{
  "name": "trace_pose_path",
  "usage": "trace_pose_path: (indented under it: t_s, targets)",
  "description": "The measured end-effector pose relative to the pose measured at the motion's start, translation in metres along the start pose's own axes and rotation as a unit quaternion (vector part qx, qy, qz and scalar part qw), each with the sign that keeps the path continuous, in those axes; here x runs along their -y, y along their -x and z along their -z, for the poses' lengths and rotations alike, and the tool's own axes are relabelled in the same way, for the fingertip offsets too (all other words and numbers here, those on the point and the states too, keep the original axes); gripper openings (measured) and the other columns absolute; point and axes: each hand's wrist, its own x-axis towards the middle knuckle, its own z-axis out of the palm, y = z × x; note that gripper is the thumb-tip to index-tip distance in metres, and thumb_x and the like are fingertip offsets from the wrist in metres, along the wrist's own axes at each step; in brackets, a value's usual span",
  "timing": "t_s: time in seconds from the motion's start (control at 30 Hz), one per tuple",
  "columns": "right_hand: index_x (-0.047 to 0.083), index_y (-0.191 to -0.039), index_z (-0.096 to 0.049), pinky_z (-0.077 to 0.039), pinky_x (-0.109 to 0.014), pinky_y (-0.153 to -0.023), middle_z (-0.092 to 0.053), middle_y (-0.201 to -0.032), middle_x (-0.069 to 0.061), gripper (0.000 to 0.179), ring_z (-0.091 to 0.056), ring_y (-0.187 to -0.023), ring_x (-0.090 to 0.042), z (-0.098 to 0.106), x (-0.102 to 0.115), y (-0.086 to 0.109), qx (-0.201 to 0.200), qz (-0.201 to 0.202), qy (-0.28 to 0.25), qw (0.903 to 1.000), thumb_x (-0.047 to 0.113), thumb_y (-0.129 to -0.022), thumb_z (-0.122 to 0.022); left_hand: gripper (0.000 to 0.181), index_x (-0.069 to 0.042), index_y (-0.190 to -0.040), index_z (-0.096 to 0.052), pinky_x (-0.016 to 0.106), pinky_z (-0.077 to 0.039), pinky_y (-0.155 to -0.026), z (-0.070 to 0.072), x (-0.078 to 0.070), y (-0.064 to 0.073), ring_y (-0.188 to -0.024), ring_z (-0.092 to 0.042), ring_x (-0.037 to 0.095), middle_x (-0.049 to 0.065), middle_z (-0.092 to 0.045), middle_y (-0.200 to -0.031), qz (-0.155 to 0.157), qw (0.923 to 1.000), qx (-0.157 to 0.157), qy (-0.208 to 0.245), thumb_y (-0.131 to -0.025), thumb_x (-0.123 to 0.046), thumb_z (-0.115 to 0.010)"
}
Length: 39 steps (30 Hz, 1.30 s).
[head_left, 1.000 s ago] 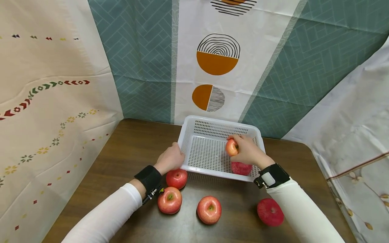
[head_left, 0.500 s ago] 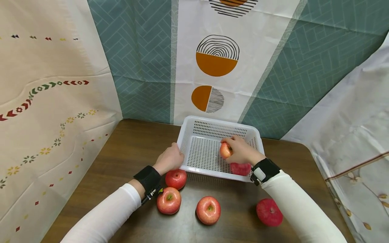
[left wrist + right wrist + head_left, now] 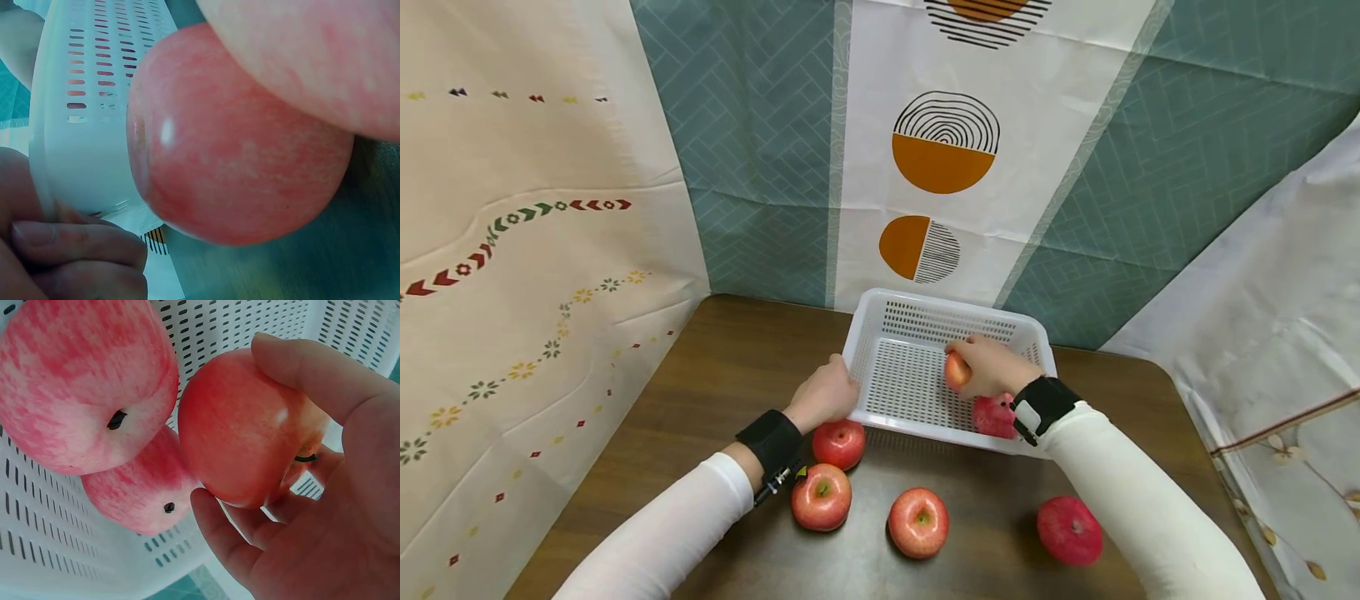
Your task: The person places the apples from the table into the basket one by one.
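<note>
my right hand [image 3: 992, 367] is inside the white basket [image 3: 906, 375], clamped on a red-orange apple [image 3: 237, 431], thumb along one side and fingers on the other, its stem turned toward my palm. whether that apple touches the basket floor i cannot tell. beside it, toward the near right corner, i see two pinkish apples [image 3: 94, 381], one partly covering the other. my left hand [image 3: 827, 392] pinches the basket's rim at the near left corner, fingers curled together over it. a red apple [image 3: 838, 443] rests on the dark wooden table [image 3: 760, 358] just below that hand, with a paler apple [image 3: 822, 497] beside it. another apple [image 3: 918, 522] stands stem up in front of the basket, and a deep red one [image 3: 1070, 531] lies near my right sleeve [image 3: 1150, 492].
</note>
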Motion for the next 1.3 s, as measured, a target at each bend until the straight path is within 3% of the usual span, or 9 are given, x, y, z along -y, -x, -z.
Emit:
trace_pose_path:
  t_s: [0.07, 0.17, 0.23, 0.37, 0.6, 0.93, 1.2, 1.3]
  targets:
    - [0.007, -0.148, -0.059, -0.053, -0.048, -0.094, -0.061, -0.128, -0.017, 0.073, -0.058, -0.112, -0.034, 0.0, 0.002, -0.001, 0.005, -0.002, 0.014, 0.9999, 0.016, -0.082, -0.09, 0.051, 0.009, -0.136, -0.045, 0.044, -0.054, -0.067, -0.014, 0.018, -0.018, -0.08, -0.067, 0.027, 0.018, -0.065, -0.102, -0.014, 0.9999, -0.007, -0.008, -0.104, -0.029, -0.054]
    - [0.01, -0.148, -0.059, -0.053, -0.048, -0.093, -0.061, -0.127, -0.015, 0.074, -0.057, -0.113, -0.034, 0.0, 0.007, -0.002, 0.017, -0.007, 0.025, 0.9995, 0.016, -0.081, -0.091, 0.051, 0.01, -0.137, -0.044, 0.045, -0.054, -0.067, -0.015, 0.018, -0.017, -0.082, -0.067, 0.029, 0.019, -0.065, -0.103, -0.017, 0.9997, -0.01, -0.012, -0.103, -0.027, -0.054]
    - [0.011, -0.148, -0.059, -0.053, -0.049, -0.093, -0.061, -0.128, -0.015, 0.075, -0.056, -0.115, -0.035, 0.0, 0.009, -0.003, 0.026, -0.009, 0.028, 0.9992, 0.016, -0.081, -0.091, 0.051, 0.01, -0.136, -0.044, 0.045, -0.054, -0.065, -0.02, 0.023, -0.024, -0.08, -0.066, 0.029, 0.019, -0.065, -0.101, -0.012, 0.9998, -0.01, -0.011, -0.102, -0.026, -0.055]
    - [0.011, -0.147, -0.06, -0.054, -0.052, -0.094, -0.061, -0.13, -0.017, 0.073, -0.055, -0.116, -0.036, -0.001, 0.01, -0.003, 0.034, -0.007, 0.04, 0.9986, 0.013, -0.08, -0.09, 0.048, 0.012, -0.136, -0.044, 0.044, -0.054, -0.065, -0.002, 0.0, -0.001, -0.08, -0.066, 0.031, 0.021, -0.064, -0.101, -0.005, 1.0, -0.004, 0.003, -0.101, -0.019, -0.056]
    - [0.01, -0.146, -0.061, -0.054, -0.053, -0.094, -0.062, -0.129, -0.018, 0.074, -0.056, -0.115, -0.037, -0.009, 0.009, -0.003, 0.037, -0.009, 0.068, 0.997, 0.01, -0.077, -0.09, 0.047, 0.012, -0.138, -0.043, 0.041, -0.054, -0.066, 0.016, -0.02, 0.024, -0.081, -0.065, 0.029, 0.02, -0.063, -0.101, 0.007, 0.9998, 0.009, 0.019, -0.103, -0.016, -0.056]
    - [0.012, -0.146, -0.061, -0.054, -0.056, -0.094, -0.062, -0.131, -0.017, 0.073, -0.055, -0.118, -0.038, -0.021, 0.001, -0.003, 0.045, 0.004, 0.087, 0.9951, 0.011, -0.078, -0.089, 0.047, 0.012, -0.136, -0.043, 0.041, -0.053, -0.065, 0.012, -0.014, 0.022, -0.08, -0.065, 0.029, 0.02, -0.063, -0.099, -0.001, 0.9998, 0.006, 0.017, -0.103, -0.018, -0.056]
    - [0.012, -0.147, -0.06, -0.054, -0.057, -0.096, -0.061, -0.135, -0.018, 0.076, -0.054, -0.122, -0.04, -0.025, -0.001, -0.003, 0.052, 0.003, 0.086, 0.9949, 0.013, -0.078, -0.091, 0.045, 0.012, -0.136, -0.044, 0.042, -0.053, -0.067, 0.018, -0.021, 0.029, -0.081, -0.066, 0.03, 0.02, -0.063, -0.098, 0.007, 0.9998, 0.01, 0.016, -0.102, -0.016, -0.056]
    - [0.013, -0.148, -0.059, -0.053, -0.056, -0.097, -0.06, -0.136, -0.019, 0.076, -0.053, -0.124, -0.04, -0.025, -0.001, -0.003, 0.053, 0.0, 0.088, 0.9947, 0.014, -0.078, -0.091, 0.045, 0.013, -0.134, -0.044, 0.042, -0.052, -0.066, 0.014, -0.015, 0.024, -0.08, -0.065, 0.03, 0.02, -0.063, -0.097, -0.004, 1.0, 0.003, 0.008, -0.102, -0.017, -0.055]
